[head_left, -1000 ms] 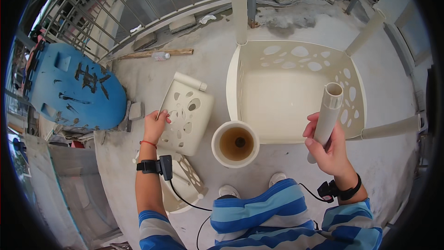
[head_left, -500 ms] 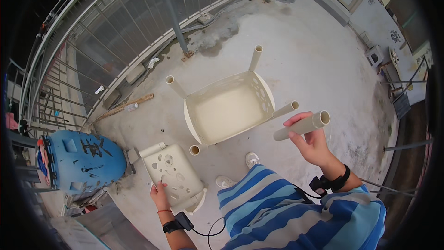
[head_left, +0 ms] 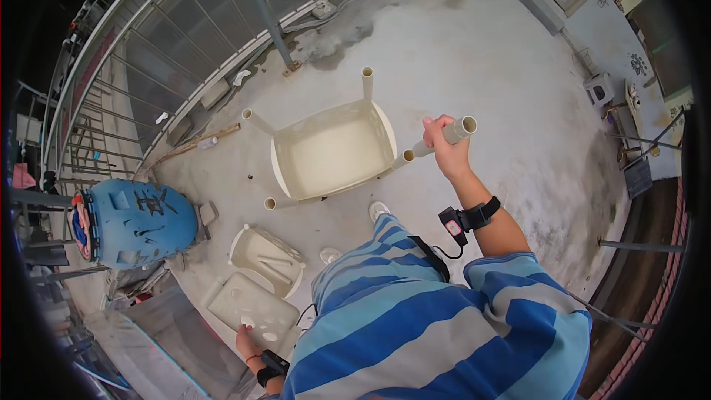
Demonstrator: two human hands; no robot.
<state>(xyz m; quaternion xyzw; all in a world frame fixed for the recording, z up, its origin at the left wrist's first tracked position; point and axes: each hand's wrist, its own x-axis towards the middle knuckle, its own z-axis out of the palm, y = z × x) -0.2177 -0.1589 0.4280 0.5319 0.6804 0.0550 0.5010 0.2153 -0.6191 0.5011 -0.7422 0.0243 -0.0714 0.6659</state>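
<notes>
My right hand is wrapped round a cream plastic tube, held just beyond the near right corner of a large cream shelf basket. That basket lies on the floor with its inside facing up and a short tube post at each corner. The near right post is close to the tube in my hand; whether they touch, I cannot tell. At lower left, my left hand grips a smaller cream basket with holes by its holed part. Beside it sits another cream basket with loose tubes inside.
A blue barrel lies on its side at the left, near a brick. A metal railing curves along the far left, with a wooden stick before it. My shoes stand close to the large basket.
My left hand has drawn the holed basket toward me, uncovering the basket with tubes. My right hand has carried its tube farther from my body, and the view has shifted.
</notes>
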